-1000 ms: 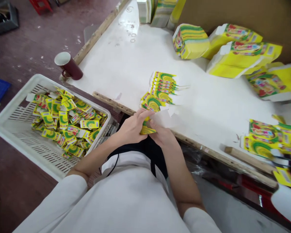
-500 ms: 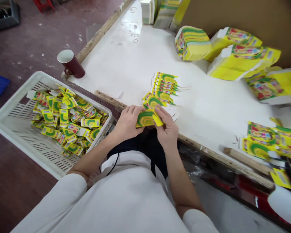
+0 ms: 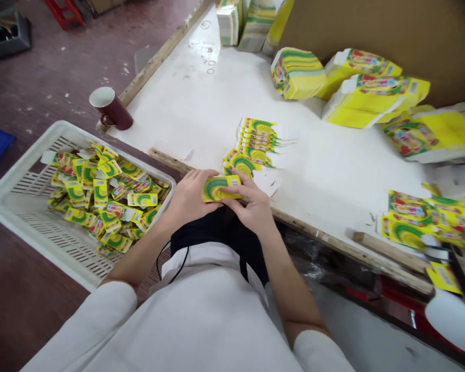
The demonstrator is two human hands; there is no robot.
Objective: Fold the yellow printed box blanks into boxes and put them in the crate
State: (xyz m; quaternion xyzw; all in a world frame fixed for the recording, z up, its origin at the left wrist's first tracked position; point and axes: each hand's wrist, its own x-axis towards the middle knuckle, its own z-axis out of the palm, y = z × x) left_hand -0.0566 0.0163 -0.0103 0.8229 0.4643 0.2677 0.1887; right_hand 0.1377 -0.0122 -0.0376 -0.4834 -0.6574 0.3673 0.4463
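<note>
A small yellow and green box (image 3: 217, 187) is held over the table's front edge. My left hand (image 3: 190, 195) grips its left end between thumb and fingers. At its right end, my right hand (image 3: 251, 201) holds it with fingers and thumb. Just beyond my hands, several flat printed cartons (image 3: 258, 142) lie in an overlapping row on the white table (image 3: 170, 103). To the left, a white plastic basket (image 3: 27, 201) holds a heap of small yellow boxes (image 3: 101, 191).
A maroon mug (image 3: 118, 114) stands at the table's left corner. Stacks of yellow cartons (image 3: 375, 101) lean at the back right. More flat cartons (image 3: 408, 219) and a wooden strip (image 3: 389, 251) are at the right. A red stool (image 3: 65, 13) stands on the floor.
The box's right end, where a yellow flap stood out, now looks closed. Both hands and the box have moved slightly left, and the view has shifted a little.
</note>
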